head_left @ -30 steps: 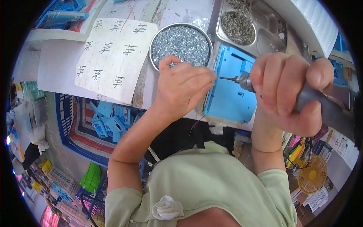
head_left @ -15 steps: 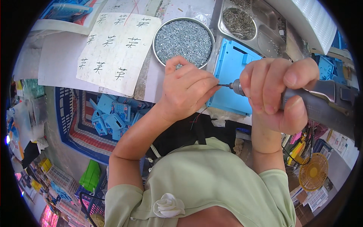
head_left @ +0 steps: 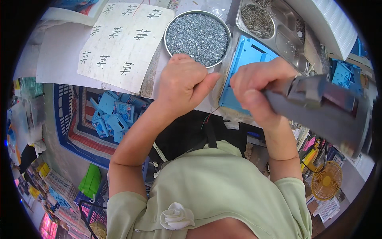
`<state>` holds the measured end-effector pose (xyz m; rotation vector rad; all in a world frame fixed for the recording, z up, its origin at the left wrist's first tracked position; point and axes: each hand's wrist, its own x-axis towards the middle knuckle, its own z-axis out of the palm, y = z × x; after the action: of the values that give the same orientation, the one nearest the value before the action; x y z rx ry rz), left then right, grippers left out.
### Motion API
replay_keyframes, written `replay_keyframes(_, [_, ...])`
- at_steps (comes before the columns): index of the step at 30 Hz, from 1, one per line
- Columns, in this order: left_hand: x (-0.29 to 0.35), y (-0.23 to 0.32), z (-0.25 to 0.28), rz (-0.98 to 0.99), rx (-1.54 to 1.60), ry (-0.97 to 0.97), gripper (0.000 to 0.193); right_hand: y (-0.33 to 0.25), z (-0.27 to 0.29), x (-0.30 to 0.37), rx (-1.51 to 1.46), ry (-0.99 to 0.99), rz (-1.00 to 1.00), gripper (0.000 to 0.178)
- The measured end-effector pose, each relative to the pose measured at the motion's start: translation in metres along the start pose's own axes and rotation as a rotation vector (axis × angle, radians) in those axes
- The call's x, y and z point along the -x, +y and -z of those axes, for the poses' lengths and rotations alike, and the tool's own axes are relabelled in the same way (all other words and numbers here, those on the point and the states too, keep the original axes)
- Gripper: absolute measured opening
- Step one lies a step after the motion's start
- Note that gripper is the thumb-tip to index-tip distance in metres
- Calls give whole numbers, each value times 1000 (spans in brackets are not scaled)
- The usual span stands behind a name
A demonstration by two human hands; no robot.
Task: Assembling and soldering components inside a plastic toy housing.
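From afar I see a blue basket [head_left: 88, 155] low left, a dark power driver [head_left: 318, 107] wrapped in the right hand [head_left: 258, 85], a blue panel [head_left: 247, 57] partly hidden by that hand, a bowl [head_left: 229, 35] of metal pieces [head_left: 198, 36] and, near it, the left hand [head_left: 184, 81], fingers curled; whether it holds anything I can't tell

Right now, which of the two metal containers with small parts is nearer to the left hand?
The round dish, full of silvery pieces: the left hand overlaps its near rim in the picture. The compartmented tray lies farther right.
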<state>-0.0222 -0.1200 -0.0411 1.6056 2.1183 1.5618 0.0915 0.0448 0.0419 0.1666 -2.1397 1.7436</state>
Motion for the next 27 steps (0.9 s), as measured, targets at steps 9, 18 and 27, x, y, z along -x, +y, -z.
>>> replay_keyframes(9, [3, 20, -16, -9, -126, 6, 18, -12, 7, -7, -196, 6, 8, 27])
replay_keyframes(18, [3, 27, -15, -19, -72, -19, 20, -25, 0, -4, -274, 61, 50, 30])
replay_keyframes(27, [-20, 32, 1, -153, 65, -312, 40, -27, -4, 32, -338, 104, -50, 27])
